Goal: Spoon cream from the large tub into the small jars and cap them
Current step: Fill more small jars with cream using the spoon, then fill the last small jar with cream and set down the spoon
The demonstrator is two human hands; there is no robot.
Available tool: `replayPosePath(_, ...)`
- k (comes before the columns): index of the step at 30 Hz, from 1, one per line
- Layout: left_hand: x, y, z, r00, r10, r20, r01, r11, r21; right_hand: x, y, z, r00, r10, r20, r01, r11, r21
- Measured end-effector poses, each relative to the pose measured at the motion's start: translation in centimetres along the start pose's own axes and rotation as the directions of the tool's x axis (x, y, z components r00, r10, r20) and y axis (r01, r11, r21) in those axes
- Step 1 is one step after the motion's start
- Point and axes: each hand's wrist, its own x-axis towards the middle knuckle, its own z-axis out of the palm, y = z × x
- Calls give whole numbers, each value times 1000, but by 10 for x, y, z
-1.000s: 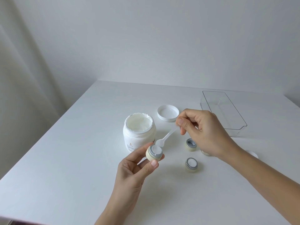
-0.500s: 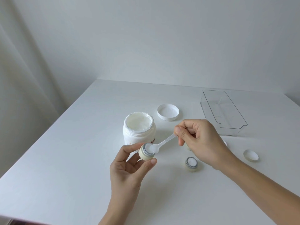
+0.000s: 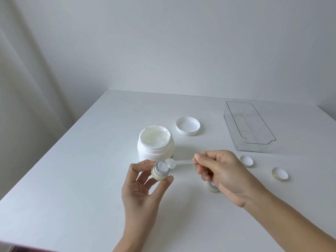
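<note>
White cream still fills the open large tub (image 3: pixel 156 142) on the surface (image 3: pixel 72 179), so we judge the task barely begun. Our left hand (image 3: pixel 140 190) pinches one small jar (image 3: pixel 160 172) near the tub while our right hand (image 3: pixel 218 171) pinches the spoon (image 3: pixel 177 163) at its cream-filled mouth. Another jar (image 3: pixel 211 187) and two small caps (image 3: pixel 246 160) (image 3: pixel 280 174) wait, nothing capped.

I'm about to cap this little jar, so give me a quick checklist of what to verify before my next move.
1. Small jar held steady by left hand: ok.
2. Jar filled with cream: ok, white to near the rim.
3. Spoon clear of the jar mouth: not ok, its bowl sits at the rim, pinched by right hand.
4. Loose caps within reach on the table: ok, two lie at right.
5. Right hand free to pick a cap: not ok.
6. Jar threads clean: cannot tell.
</note>
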Motion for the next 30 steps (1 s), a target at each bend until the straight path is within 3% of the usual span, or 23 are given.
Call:
replayPosePath(4,-2,0,0,994,-101,49,101,995,15,-1,-5,-18,998,64,-24,-55,958,280)
replayPosePath(10,-2,-3,8,949,-263,172,237,959,157,-16,-5,-64,973,54,-222,52,894,445)
replayPosePath(14,4,-5,25,903,-295,312,146,894,423,-30,6,-90,953,81,-291,68,881,468)
replayPosePath(18,10,-8,41,881,-313,355,22,776,630,-42,16,-105,964,86,-252,46,878,476)
replayPosePath(27,15,-12,48,857,-366,364,-64,624,779,-52,30,-118,980,109,-167,-6,854,521)
replayPosePath(30,21,-5,46,791,-476,384,-25,602,798,-52,32,-119,979,143,-147,-49,858,511)
